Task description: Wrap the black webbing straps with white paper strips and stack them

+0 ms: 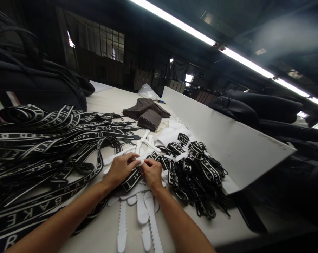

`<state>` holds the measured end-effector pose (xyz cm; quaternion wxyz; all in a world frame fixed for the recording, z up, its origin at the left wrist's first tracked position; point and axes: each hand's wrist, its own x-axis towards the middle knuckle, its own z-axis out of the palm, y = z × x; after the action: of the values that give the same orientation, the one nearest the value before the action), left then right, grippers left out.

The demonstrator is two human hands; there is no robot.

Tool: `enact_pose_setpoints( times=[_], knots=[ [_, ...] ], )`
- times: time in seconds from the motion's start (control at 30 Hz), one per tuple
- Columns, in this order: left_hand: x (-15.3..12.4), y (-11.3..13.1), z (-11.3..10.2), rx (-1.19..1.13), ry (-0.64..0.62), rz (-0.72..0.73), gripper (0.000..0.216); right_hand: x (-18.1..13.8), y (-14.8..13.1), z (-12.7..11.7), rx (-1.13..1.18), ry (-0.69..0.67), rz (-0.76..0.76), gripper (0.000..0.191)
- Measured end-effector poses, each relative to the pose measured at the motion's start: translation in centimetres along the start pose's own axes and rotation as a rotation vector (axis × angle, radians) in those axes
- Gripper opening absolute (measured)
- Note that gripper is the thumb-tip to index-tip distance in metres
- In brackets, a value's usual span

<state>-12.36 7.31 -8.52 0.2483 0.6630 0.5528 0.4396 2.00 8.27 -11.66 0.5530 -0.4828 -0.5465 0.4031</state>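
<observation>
My left hand (pixel 123 167) and my right hand (pixel 152 172) meet over the table, fingertips pinched together. Between them is a white toothed strip (pixel 140 161), its rounded end showing at the fingers. Beneath the hands lies a black strap (pixel 132 180) with white lettering, partly hidden by them; whether the strip goes round it I cannot tell. More white toothed strips (pixel 151 221) are scattered in front of and behind the hands. Loose lettered straps (pixel 77 135) lie heaped to the left. Folded, bundled straps (pixel 194 151) are piled to the right, some with white strips round them.
Dark brown pouches (pixel 149 119) and a clear plastic bag (pixel 148 92) lie farther back on the table. A white upright panel (pixel 216 137) borders the right side. Large black bags (pixel 29 84) stand at left, and a dark flat object (pixel 250 212) is at the right edge.
</observation>
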Motion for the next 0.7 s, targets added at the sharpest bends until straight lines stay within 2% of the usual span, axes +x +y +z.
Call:
enact_pose_setpoints(
  times=[0.07,0.13,0.27,0.33,0.43,0.5,0.57,0.63,0.7],
  knots=[
    [0.4,-0.1,-0.4,-0.151,-0.099,-0.12,0.028,-0.1,-0.1,0.0,-0.1,-0.001,-0.118,0.022],
    [0.7,-0.3,-0.5,-0.288,-0.158,-0.229,0.028,-0.2,-0.2,0.1,-0.153,-0.015,-0.167,0.02],
    [0.8,-0.7,-0.2,-0.333,-0.097,-0.345,0.027,-0.3,-0.4,0.4,-0.042,-0.046,-0.022,0.023],
    [0.5,-0.6,0.1,-0.251,-0.017,-0.311,0.023,-0.3,-0.5,0.4,-0.04,-0.048,-0.026,0.024],
    [-0.1,-0.1,0.6,-0.012,0.087,-0.126,0.018,-0.3,-0.7,0.3,-0.065,-0.097,0.02,0.035],
    [-0.5,0.2,0.8,0.118,0.108,0.018,0.018,-0.3,-0.9,0.3,-0.053,-0.133,0.066,0.043],
    [-0.8,0.4,1.0,0.143,0.121,0.095,0.018,-0.4,-1.1,0.4,-0.045,-0.129,0.041,0.044],
    [-0.9,0.7,0.9,0.121,0.163,0.087,0.018,-0.7,-1.5,0.7,-0.059,-0.098,-0.024,0.043],
    [-0.8,1.1,0.6,0.067,0.221,0.019,0.017,-1.0,-1.9,1.0,-0.116,-0.064,-0.085,0.042]
  ],
)
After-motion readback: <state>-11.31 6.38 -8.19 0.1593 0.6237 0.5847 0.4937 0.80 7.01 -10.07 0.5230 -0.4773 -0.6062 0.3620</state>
